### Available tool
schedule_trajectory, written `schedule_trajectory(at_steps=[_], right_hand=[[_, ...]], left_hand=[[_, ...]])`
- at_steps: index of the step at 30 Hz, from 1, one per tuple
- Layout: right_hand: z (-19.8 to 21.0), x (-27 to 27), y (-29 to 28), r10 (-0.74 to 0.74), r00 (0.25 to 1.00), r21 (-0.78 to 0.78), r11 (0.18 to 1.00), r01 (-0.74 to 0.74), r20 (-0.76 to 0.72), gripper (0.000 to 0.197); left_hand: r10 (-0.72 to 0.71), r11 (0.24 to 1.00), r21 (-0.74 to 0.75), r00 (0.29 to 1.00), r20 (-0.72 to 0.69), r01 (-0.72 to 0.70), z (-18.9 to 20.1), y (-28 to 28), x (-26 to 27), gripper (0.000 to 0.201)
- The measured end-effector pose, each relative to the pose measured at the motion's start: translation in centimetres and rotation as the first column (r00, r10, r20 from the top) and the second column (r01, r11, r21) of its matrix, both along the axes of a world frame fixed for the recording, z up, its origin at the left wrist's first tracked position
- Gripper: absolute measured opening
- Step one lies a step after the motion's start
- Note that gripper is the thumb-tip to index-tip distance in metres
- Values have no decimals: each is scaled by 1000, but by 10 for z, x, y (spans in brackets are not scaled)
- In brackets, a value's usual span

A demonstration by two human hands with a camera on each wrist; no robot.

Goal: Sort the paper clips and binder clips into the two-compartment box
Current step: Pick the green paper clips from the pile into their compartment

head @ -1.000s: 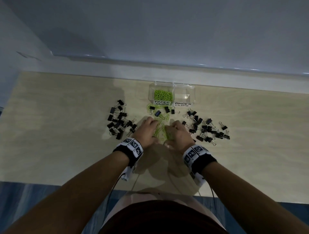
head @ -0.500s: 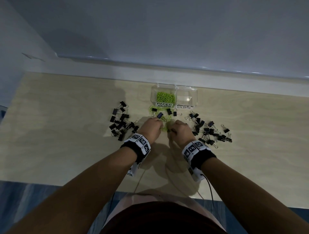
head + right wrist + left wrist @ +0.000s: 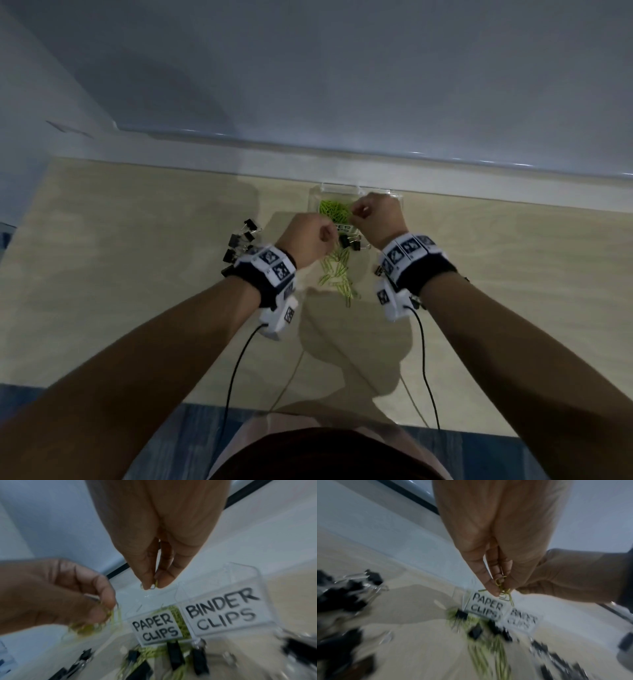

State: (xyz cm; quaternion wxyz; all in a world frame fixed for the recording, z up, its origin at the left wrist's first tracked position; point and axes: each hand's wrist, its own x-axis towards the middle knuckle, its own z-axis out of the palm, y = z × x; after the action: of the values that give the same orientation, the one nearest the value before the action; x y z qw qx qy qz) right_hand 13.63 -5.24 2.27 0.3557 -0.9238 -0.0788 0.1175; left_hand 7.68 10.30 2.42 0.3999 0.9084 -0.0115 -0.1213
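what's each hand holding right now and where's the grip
Left hand pinches green paper clips at their upper loops; right hand pinches one green clip by its top end.

— What sort of place is this?
— Probably an office or study desk: a pale wood table (image 3: 137, 274) against a plain wall (image 3: 342, 85).
— What shows it?
— Stationery: binder clips (image 3: 239, 240), paper clips (image 3: 337, 277), a labelled box (image 3: 223, 615).

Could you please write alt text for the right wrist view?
The right hand pinches a green paper clip above a clear box labelled "PAPER CLIPS" and "BINDER CLIPS". The left hand holds more green clips; black binder clips lie in front.
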Motion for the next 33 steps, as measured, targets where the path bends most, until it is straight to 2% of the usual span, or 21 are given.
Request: schedule_trajectory(at_steps=[3, 5, 7, 9, 11, 13, 15, 18, 21, 23, 26, 31, 33], right_hand=[[0, 23, 15, 35, 999, -96, 995, -38, -42, 13], [-1, 31, 15, 5, 998, -108, 994, -12, -66, 20], [0, 29, 7, -49, 999, -66, 997, 48, -16, 21], [-1, 17, -5, -44, 994, -29, 998, 47, 99, 18], [-11, -2, -17, 33, 983, -24, 999, -29, 178, 21], [-22, -22, -25, 131, 978, -57, 991, -123, 160, 22], [-33, -36, -29, 228, 968, -146, 966, -211, 106, 26], [-51, -48, -30, 305, 949, -261, 925, -276, 77, 37], [-64, -55, -30, 310, 945, -312, 913, -264, 108, 34], [-67, -59, -29, 315, 935, -330, 910, -250, 160, 24], [-68, -63, -30, 294, 940, -310, 922, -231, 175, 10], [-67, -62, -31, 278, 957, -254, 934, -250, 78, 10], [-66, -62, -36, 233, 968, -206, 956, -211, 92, 11]], left_hand=[[68, 998, 6, 994, 87, -69, 12, 7, 32, 9], [90, 995, 23, 990, 108, -93, 15, 6, 52, 9], [94, 994, 49, 991, 100, -100, 12, 1, 67, 11], [81, 994, 68, 993, 89, -88, 5, -4, 74, 14], [54, 996, 61, 996, 75, -59, -4, -8, 73, 14], [20, 998, 59, 997, 79, -24, -10, -9, 66, 12], [1, 996, 87, 986, 168, -15, -14, -2, 55, 16], [127, 986, 69, 948, 293, -154, -26, 12, 34, 15], [253, 949, 123, 935, 247, -290, -49, 18, 12, 9], [265, 942, 168, 952, 152, -289, -62, 14, 4, 6], [236, 955, 172, 971, 47, -241, -69, 2, 2, 14], [220, 956, 183, 973, 72, -230, -66, -2, 6, 4], [236, 955, 159, 966, 102, -250, -66, 7, 3, 3]])
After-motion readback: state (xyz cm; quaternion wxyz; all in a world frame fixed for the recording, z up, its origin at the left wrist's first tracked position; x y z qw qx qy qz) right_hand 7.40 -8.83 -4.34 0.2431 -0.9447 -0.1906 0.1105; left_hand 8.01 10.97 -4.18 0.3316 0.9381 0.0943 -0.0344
